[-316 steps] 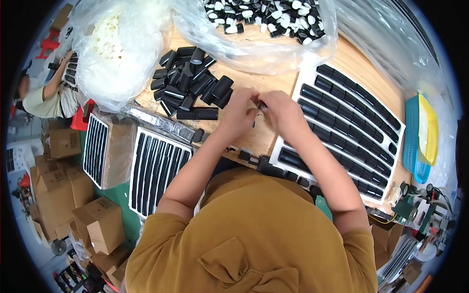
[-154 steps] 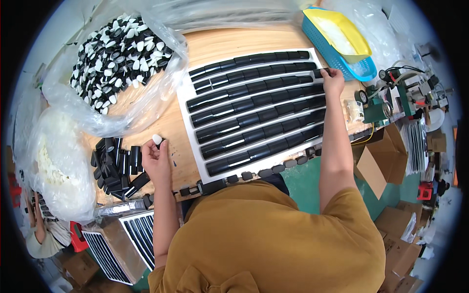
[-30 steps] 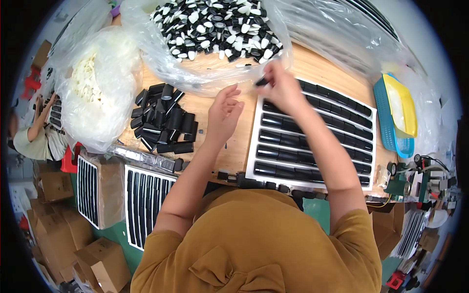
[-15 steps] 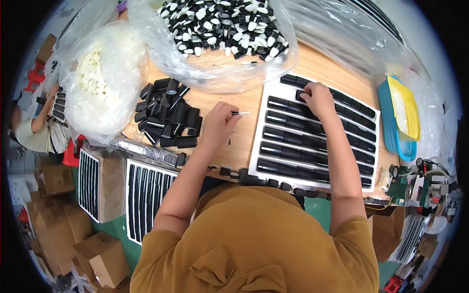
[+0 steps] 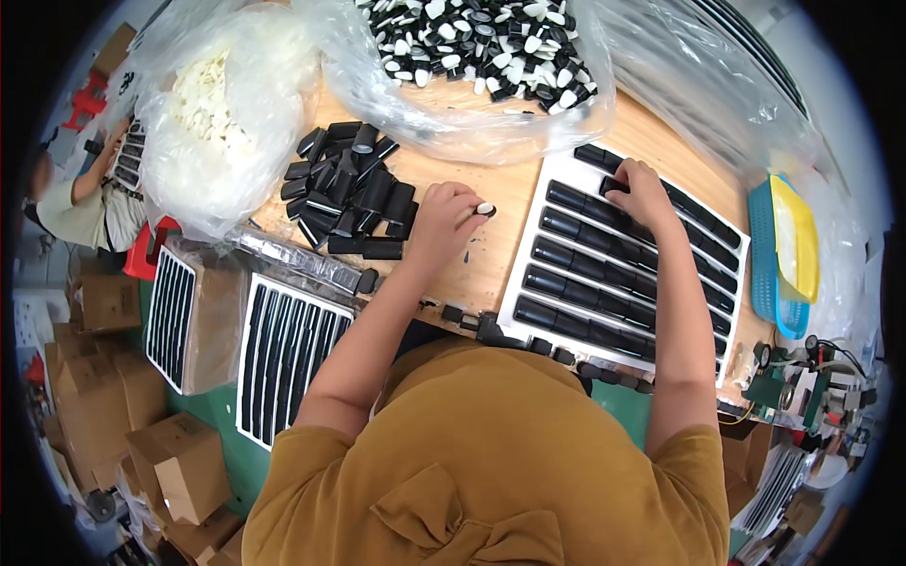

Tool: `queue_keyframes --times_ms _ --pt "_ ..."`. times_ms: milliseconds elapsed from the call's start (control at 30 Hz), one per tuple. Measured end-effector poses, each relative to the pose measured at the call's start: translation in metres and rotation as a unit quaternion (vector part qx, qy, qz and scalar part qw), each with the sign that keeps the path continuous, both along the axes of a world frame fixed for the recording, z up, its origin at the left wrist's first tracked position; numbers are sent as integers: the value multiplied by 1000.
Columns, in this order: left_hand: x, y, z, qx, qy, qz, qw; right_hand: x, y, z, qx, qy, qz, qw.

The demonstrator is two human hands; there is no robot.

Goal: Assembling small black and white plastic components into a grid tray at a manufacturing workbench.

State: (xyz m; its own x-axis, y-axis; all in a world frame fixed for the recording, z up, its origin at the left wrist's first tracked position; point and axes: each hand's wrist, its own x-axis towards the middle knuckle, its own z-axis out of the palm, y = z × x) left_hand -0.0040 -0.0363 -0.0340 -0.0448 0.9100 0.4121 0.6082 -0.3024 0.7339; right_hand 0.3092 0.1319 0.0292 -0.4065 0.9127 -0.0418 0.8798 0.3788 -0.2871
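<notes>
My left hand (image 5: 442, 224) is closed over the wood tabletop, its thumb and fingers pinching a small black-and-white piece (image 5: 486, 209) whose white oval end shows. To its left lies a heap of short black tubes (image 5: 351, 193). My right hand (image 5: 645, 195) reaches over a white tray (image 5: 561, 168) filled with rows of black tubes. Its fingers are closed on a black tube (image 5: 609, 186) at the left end of the second row from the back. That tube is partly hidden by the fingers.
A clear plastic bag of black-and-white pieces (image 5: 481, 57) lies at the back. Another bag holds cream-coloured pieces (image 5: 209, 99). Blue and yellow baskets (image 5: 783, 250) stand right of the tray. Filled trays (image 5: 291, 354) and cardboard boxes (image 5: 179, 467) are at lower left. A co-worker (image 5: 85, 208) sits far left.
The piece in my left hand has turned, from lying sideways to showing its white oval end. My right hand stays at the same tube. The whole view has shifted slightly.
</notes>
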Motion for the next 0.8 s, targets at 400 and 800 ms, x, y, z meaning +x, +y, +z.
queue_keyframes --times_ms 400,800 --pt "-3 0 -4 -38 14 -7 999 -98 -75 45 -56 198 149 967" --pt "-4 6 -9 -8 26 -10 1000 -146 -87 10 -42 142 244 958"
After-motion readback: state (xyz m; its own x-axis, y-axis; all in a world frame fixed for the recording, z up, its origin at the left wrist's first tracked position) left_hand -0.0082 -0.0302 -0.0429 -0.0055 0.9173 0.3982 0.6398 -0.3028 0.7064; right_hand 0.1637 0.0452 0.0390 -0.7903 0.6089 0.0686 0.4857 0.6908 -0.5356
